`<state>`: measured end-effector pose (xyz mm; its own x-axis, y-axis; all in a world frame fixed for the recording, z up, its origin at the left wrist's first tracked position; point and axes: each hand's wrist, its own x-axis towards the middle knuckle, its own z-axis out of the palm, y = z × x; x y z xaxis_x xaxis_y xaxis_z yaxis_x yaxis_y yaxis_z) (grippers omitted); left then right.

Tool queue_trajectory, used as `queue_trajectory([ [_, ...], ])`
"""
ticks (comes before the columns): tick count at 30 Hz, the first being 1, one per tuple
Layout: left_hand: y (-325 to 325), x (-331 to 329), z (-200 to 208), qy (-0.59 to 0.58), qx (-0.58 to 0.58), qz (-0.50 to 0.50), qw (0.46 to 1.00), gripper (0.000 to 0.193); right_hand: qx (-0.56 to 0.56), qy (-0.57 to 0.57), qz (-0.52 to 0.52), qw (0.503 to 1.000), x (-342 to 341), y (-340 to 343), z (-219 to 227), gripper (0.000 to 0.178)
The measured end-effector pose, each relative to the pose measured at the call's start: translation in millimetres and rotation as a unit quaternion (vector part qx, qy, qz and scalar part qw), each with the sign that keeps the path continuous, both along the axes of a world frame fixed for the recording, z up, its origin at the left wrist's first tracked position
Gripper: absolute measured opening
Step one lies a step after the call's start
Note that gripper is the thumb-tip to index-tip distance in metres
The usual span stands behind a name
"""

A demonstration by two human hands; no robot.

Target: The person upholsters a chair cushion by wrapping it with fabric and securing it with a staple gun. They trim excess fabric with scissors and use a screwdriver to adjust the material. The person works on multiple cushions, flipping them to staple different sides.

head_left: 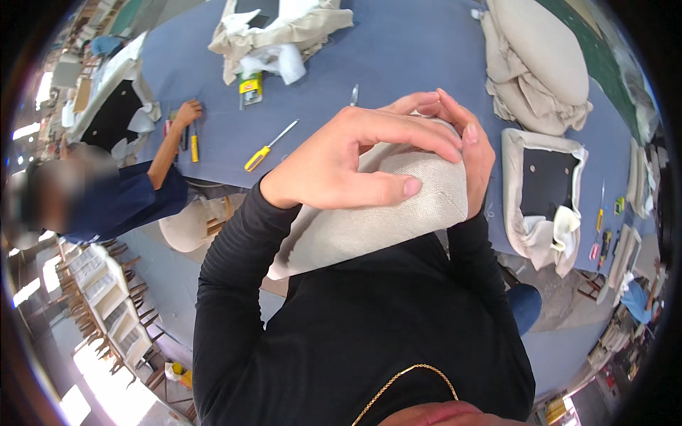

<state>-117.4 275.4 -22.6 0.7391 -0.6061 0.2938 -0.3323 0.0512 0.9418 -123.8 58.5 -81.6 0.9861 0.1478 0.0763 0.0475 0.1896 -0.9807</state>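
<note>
Raised in front of my chest is a beige fabric-covered cushion point(376, 224), its stitched corner turned up toward the right. My left hand point(355, 153) is curled over its upper side, the thumb lying on the woven cover. Around the right corner wraps my right hand point(479, 149), with its fingers bent at the top edge. The cushion hides part of that palm. On the table just left of my left hand lies a screwdriver point(266, 151) with a yellow handle.
The blue-grey table point(398, 42) carries a half-covered seat panel point(547, 181) at right and a stack of beige cushions point(536, 64) behind it. Loose fabric point(277, 35) and a yellow-and-green pack point(250, 89) lie at the back. A co-worker point(121, 188) reaches in from the left.
</note>
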Motion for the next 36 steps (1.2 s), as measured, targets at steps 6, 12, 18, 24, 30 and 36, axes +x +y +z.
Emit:
queue_trajectory([
  [6, -24, -28, -19, 0.058, -0.109, -0.006, 0.992, 0.051, 0.012, -0.007, -0.04, 0.999, -26, 3, -5, 0.067],
  [12, -17, -37, -15, 0.021, -0.105, -0.014, 0.994, 0.046, -0.08, -0.077, -0.04, 0.993, -34, 10, -7, 0.071],
  [18, 0, -50, -17, 0.031, -0.105, -0.005, 0.994, 0.05, -0.112, -0.125, -0.036, 0.985, -38, 20, -6, 0.07],
  [24, 15, -63, -23, 0.063, -0.2, -0.013, 0.978, 0.057, -0.158, -0.182, -0.022, 0.97, -38, 28, -7, 0.069],
  [30, 22, -65, -13, -0.078, -0.135, 0.002, 0.988, 0.058, -0.175, -0.194, -0.016, 0.965, -41, 40, 0, 0.064],
  [36, 37, -59, -27, -0.039, -0.144, -0.028, 0.988, 0.063, -0.175, -0.242, -0.002, 0.954, -34, 49, 1, 0.061],
])
